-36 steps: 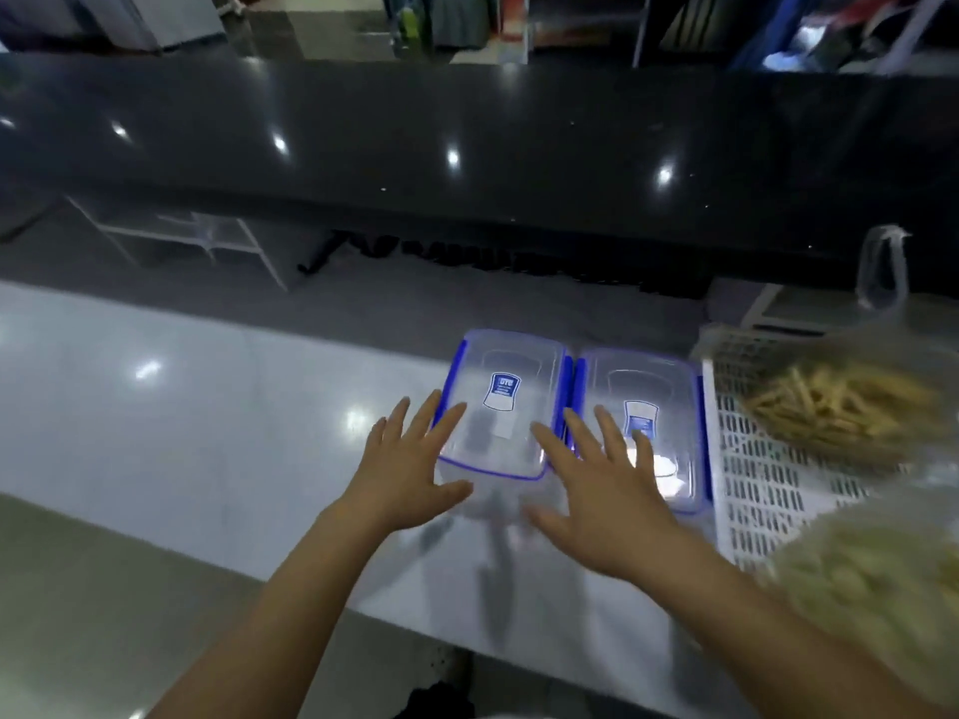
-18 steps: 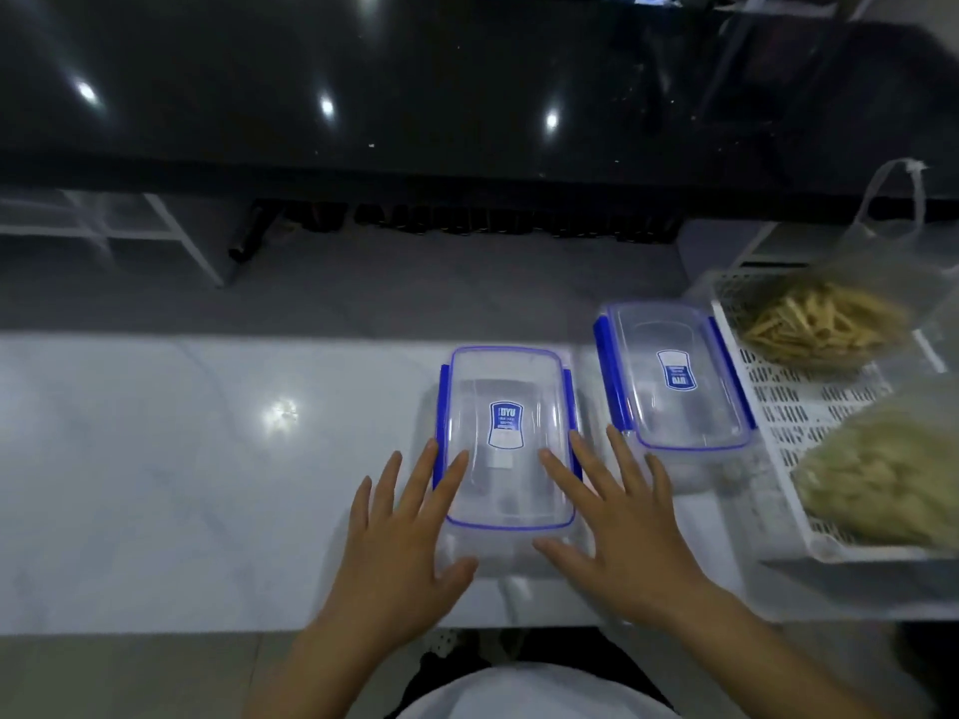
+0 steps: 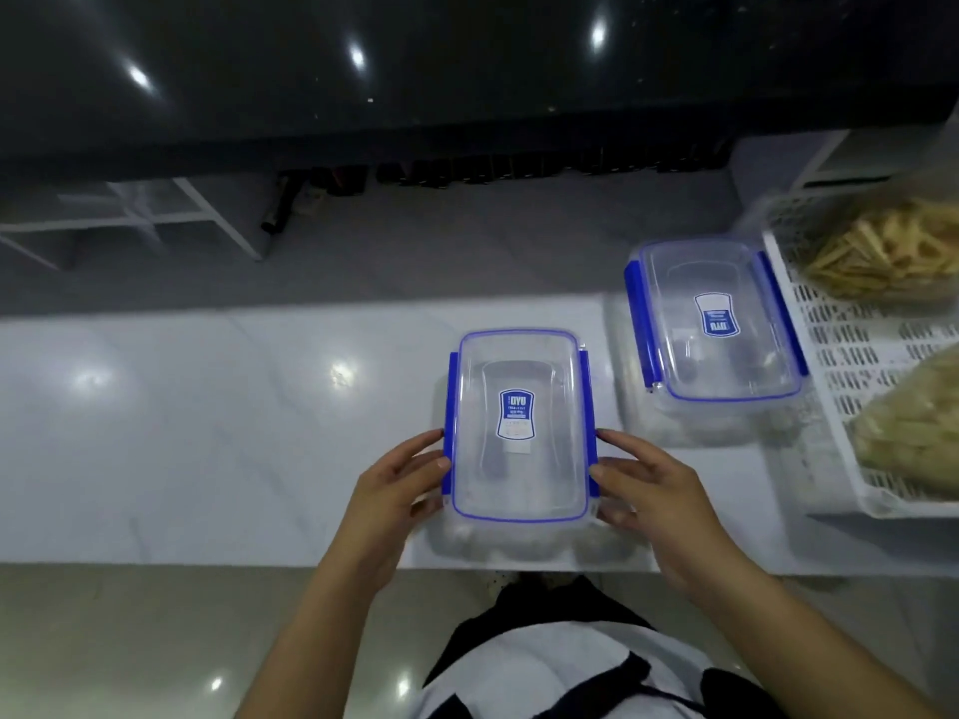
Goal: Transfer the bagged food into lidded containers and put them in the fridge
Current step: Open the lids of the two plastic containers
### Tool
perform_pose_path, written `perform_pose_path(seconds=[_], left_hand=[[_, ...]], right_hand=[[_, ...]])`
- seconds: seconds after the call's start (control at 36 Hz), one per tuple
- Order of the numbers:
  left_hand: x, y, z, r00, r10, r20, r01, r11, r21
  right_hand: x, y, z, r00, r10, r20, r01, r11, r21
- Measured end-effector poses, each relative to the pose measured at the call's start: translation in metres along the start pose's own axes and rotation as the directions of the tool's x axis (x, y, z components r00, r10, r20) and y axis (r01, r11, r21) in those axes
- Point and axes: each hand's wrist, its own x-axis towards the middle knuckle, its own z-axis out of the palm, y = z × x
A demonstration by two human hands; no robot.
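Observation:
A clear lidded container [image 3: 519,422] with blue side clips stands near the front edge of the white counter [image 3: 207,417], its lid on. My left hand [image 3: 394,490] grips its left clip side and my right hand [image 3: 654,490] grips its right clip side, thumbs on the blue clips. A second lidded container [image 3: 716,319] of the same kind stands further back to the right. Two clear bags of pale yellow food, one at the back [image 3: 882,251] and one nearer [image 3: 918,422], lie in a white slotted tray [image 3: 840,355] at the right.
Behind the counter is a grey floor gap with a white rack frame [image 3: 155,220] and a glossy black counter [image 3: 415,70]. The tray overhangs the right end of the white counter. My torso is just below the counter's front edge.
My hands went from lying flat on the lid's near end to gripping the container's two clip sides. The view tilted further down, and the container sits closer to the front edge.

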Motion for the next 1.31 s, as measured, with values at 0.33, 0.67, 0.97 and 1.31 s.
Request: perform_pose_path(seconds=[0.33,0.67,0.97,1.31], left_hand=[[0.007,-0.008,0.010,0.999,-0.020,-0.027,0.018,0.997,-0.079],[0.005,-0.009,0.009,1.000,-0.011,0.014,0.012,0.995,-0.101],[-0.004,-0.018,0.016,1.000,0.007,0.001,-0.007,0.991,-0.130],[-0.029,-0.022,0.027,0.947,0.268,0.178,-0.321,0.734,0.599]], right_hand=[[0.011,0.001,-0.019,0.997,0.026,0.066,-0.028,0.999,0.036],[0.014,0.002,-0.027,0.995,0.018,0.094,-0.024,0.998,0.064],[0.012,0.008,-0.042,0.994,-0.043,0.105,0.039,0.998,0.040],[-0.005,0.017,-0.044,0.853,-0.278,0.442,0.503,0.668,-0.549]])
